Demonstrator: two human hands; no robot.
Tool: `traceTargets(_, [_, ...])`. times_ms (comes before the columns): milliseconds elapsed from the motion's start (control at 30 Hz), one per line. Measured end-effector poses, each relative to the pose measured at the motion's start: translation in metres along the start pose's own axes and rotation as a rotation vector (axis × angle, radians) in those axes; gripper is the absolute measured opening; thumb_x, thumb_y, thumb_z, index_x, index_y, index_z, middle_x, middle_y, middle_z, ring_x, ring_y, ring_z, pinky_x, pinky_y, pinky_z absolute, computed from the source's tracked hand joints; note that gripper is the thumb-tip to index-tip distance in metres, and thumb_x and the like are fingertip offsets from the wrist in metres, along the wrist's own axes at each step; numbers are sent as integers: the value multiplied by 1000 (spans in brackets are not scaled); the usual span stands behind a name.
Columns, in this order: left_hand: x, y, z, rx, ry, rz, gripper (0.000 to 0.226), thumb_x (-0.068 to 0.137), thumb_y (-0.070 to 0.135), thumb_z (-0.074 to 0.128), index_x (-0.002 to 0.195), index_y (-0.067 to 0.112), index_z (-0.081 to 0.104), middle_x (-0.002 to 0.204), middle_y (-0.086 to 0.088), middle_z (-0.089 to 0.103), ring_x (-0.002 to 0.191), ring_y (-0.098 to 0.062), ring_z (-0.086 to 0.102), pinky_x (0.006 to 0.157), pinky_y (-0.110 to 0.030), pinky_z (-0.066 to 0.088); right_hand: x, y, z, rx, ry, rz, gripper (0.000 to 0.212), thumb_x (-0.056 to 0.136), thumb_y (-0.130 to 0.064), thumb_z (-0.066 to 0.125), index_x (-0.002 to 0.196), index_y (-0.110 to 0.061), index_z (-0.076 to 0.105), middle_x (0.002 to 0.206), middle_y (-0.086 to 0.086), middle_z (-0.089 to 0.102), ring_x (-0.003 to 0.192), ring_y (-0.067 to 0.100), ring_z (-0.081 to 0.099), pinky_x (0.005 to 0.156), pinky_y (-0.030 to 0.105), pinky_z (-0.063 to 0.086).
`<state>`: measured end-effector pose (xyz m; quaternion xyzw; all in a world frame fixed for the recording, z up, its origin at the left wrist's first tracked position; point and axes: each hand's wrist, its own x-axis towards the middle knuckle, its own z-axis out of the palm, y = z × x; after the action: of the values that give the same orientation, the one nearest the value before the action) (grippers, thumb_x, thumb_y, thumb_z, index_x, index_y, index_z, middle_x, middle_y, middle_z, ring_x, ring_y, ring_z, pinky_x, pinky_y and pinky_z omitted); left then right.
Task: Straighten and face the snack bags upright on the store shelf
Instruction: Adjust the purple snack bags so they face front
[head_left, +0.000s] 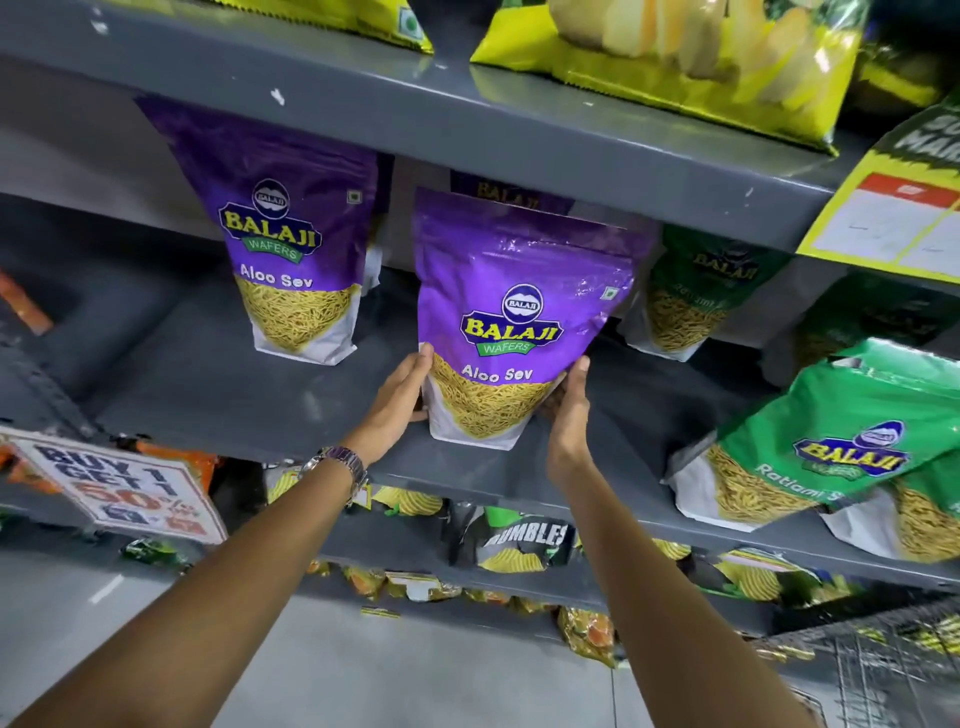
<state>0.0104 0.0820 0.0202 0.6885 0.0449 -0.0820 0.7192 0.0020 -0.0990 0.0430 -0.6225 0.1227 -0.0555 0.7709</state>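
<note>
Grey shelf (218, 395): green bags (841, 441) beside hands' purple bag (519, 291)

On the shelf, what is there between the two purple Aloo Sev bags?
In the head view, only bare grey shelf lies between the left purple bag and the held purple bag; the left hand touches the held one's side.

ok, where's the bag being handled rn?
Head view, centre: the purple Aloo Sev bag stands near the middle shelf's front edge, between the left hand and right hand.
</note>
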Motion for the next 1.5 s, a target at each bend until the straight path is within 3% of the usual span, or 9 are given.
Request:
traceTargets(233, [-22, -4, 3, -17, 37, -54, 55, 90, 62, 31, 138, 36, 37, 146, 2, 44, 130, -20, 45, 101, -48, 46, -25, 11, -1, 62, 72, -1, 42, 98, -46, 25, 105, -24, 60, 108, 1, 66, 93, 8, 63, 83, 26, 50])
traceTargets(567, [-41, -3, 16, -30, 121, -59, 54, 93, 57, 26, 141, 34, 34, 148, 4, 40, 133, -18, 40, 104, -49, 42, -40, 14, -12, 73, 26, -25, 37, 98, -43, 26, 101, -25, 58, 95, -9, 67, 78, -6, 66, 62, 8, 50])
traceTargets(833, [-51, -2, 22, -34, 156, -42, 50, 94, 56, 24, 139, 35, 36, 127, 11, 46, 119, -12, 44, 102, -44, 44, -44, 9, -14, 71, 15, -20, 37, 98, -43, 26, 99, -26, 59, 99, -5, 68, 87, 2, 64, 65, 10, 51])
traceTargets(933, [-52, -3, 22, -33, 167, -29, 51, 94, 55, 24, 139, 33, 36, 129, 10, 47, 119, -12, 44, 103, -45, 43, -55, 11, -12, 80, 165, -27, 35, 98, -43, 32, 95, -23, 61, 99, -3, 67, 88, 3, 62, 76, 20, 49])
traceTargets(1067, [-49, -10, 12, -60, 204, -3, 58, 91, 60, 28, 138, 29, 41, 140, 3, 50, 127, -17, 48, 100, -45, 47, -87, 34, -5, -32, 496, -152, 30, 96, -37, 41, 83, -12, 53, 77, -2, 57, 70, 8, 51, 67, 24, 40])
traceTargets(1200, [-48, -10, -13, -89, 287, 95, 39, 97, 45, 31, 120, 24, 54, 130, 0, 57, 121, -14, 51, 95, -39, 46, -113, 70, 26, -11, 253, -141, 26, 86, -42, 48, 72, -21, 50, 69, 4, 51, 65, 14, 46, 65, 28, 40])
traceTargets(1300, [-49, -7, -47, -105, 374, 207, 29, 96, 40, 37, 106, 25, 60, 122, -3, 62, 113, -15, 56, 93, -34, 47, -117, 81, 67, -109, -44, -128, 24, 77, -48, 51, 78, -25, 55, 78, 8, 58, 75, 20, 52, 72, 31, 43])
traceTargets(1367, [-45, -4, -78, -100, 467, 278, 25, 91, 44, 41, 96, 31, 62, 115, -2, 64, 109, -15, 58, 87, -23, 49, -113, 76, 98, -200, -268, -125, 20, 82, -45, 53, 88, -27, 58, 86, -2, 60, 81, 13, 56, 78, 23, 46])
traceTargets(1500, [-20, -6, -152, -104, 631, 280, 21, 86, 48, 47, 102, 36, 57, 116, 6, 60, 114, -14, 54, 105, -44, 41, -82, 53, 163, -169, -384, -96, 15, 93, -17, 53, 108, -21, 51, 100, -11, 55, 89, -8, 53, 80, 3, 41])
